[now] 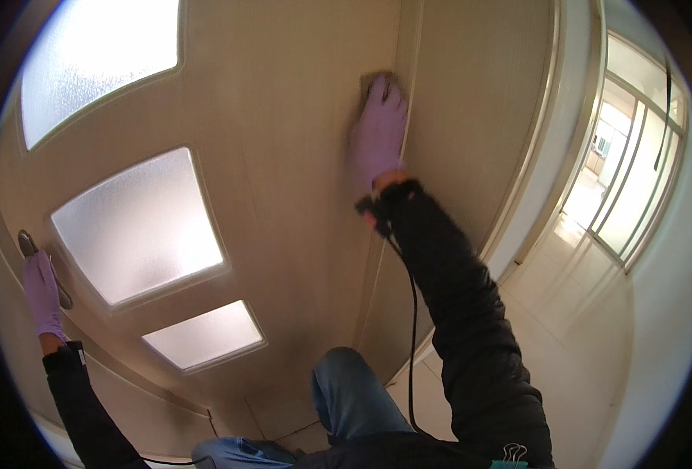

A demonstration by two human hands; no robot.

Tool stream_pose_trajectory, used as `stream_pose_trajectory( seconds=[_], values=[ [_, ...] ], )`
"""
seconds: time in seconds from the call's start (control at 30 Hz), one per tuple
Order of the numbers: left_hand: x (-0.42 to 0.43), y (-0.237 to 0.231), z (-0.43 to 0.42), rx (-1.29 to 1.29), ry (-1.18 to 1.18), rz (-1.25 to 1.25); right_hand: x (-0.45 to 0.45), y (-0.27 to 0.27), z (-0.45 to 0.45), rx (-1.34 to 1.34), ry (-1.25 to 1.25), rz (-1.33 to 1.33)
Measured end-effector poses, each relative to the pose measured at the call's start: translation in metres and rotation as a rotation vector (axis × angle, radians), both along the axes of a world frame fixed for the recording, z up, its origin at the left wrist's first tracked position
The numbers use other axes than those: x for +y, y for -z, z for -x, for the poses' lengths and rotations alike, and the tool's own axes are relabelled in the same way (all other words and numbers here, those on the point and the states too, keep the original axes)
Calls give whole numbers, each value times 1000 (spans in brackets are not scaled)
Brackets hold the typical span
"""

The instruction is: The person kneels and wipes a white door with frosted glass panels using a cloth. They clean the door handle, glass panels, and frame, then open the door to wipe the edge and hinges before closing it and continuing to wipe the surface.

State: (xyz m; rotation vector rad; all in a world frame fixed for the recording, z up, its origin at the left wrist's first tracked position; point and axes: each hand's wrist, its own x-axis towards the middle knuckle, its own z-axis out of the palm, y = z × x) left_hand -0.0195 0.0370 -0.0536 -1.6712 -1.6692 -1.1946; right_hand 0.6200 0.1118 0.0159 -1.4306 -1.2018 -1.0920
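A wooden door (287, 176) with frosted glass panes (141, 223) fills the space before me. My right hand (381, 129), in a pink-purple glove, presses a brownish cloth or pad (370, 85) flat against the door near its right edge; the hand is slightly blurred. At the far left, my left hand (42, 290), gloved alike, is on the metal door handle (27, 243) and its long plate. Its fingers cover the lever, and how they wrap round it is partly hidden.
The door frame (548, 117) stands to the right, beside a tiled floor (563, 311) and a glazed sliding door (633, 176) farther off. A black cable (413, 328) hangs from my right wrist. My knee (346, 381) is close to the door's lower part.
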Motion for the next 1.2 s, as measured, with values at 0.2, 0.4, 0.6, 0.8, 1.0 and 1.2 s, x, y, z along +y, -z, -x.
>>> stream_pose_trajectory(
  seconds=[0.2,0.4,0.6,0.8,1.0,1.2],
  values=[
    [4,6,-1,12,23,-214,6,-84,14,197,14,45],
    [8,4,19,-182,64,70,21,24,-1,1,1,-15],
    [14,16,23,-122,47,-170,9,173,0,51,-76,96],
    [13,13,24,-72,27,-115,-14,305,5,135,-30,433],
    [22,22,26,-54,-42,-129,-37,260,14,230,-159,506],
    [21,26,21,-111,48,-151,-21,37,9,-313,-115,-49]
  ],
)
